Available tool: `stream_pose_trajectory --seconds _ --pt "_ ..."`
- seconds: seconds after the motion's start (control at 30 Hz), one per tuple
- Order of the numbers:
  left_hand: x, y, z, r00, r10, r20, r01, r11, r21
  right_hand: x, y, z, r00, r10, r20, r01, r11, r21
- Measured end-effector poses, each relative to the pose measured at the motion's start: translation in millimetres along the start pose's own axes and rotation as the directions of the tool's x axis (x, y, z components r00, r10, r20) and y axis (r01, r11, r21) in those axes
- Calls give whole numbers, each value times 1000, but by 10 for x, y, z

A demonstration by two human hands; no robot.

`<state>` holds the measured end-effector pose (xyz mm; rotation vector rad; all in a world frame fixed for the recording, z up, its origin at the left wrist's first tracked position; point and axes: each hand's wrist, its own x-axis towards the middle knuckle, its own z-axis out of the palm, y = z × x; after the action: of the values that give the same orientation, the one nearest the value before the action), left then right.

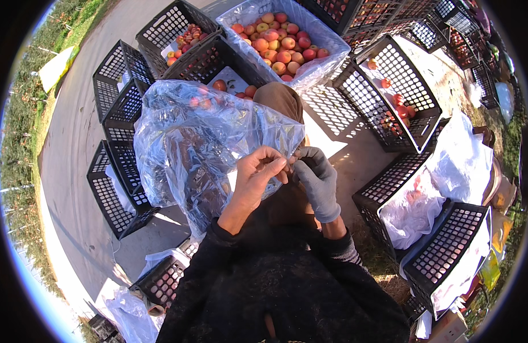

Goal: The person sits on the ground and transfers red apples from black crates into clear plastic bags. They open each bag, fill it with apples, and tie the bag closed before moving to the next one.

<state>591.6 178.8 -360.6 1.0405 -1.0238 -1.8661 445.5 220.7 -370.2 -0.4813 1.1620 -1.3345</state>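
Observation:
A large clear plastic bag (pixel 195 137) spreads over my lap and out to the left. My bare left hand (pixel 259 176) pinches the edge of this bag between thumb and fingers. Close against it on the right, my right hand (pixel 317 180), in a grey glove with the fingertips bare, pinches the same edge. The fingertips of both hands nearly meet. Behind the bag a black plastic crate (pixel 191 64) holds a few apples (pixel 219 85) on a pale liner. Beyond my knee stands a crate lined with clear plastic (pixel 339 55), filled with many red and yellow apples (pixel 285 43).
Black crates (pixel 118 188) stand at the left. On the right, a tilted crate (pixel 401 55) holds several apples, and nearer crates (pixel 444 240) hold white plastic sheets (pixel 457 158). Stacked crates (pixel 384 17) rise at the back right. Another crate (pixel 161 278) sits at the lower left beside crumpled plastic (pixel 131 315).

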Motion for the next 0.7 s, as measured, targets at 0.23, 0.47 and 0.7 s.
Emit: stream_pose_trajectory --seconds 0.23,0.47,0.7 --pt "-30 -66 -63 989 -25 144 -2 982 187 152 215 -165 987 130 -96 -129 991 16" --pt "542 210 -5 764 587 267 -555 389 735 90 221 -182 994 -109 20 111 960 -256" --pt "871 333 -156 873 274 404 -478 647 594 150 72 -71 962 -267 61 267 862 -431"
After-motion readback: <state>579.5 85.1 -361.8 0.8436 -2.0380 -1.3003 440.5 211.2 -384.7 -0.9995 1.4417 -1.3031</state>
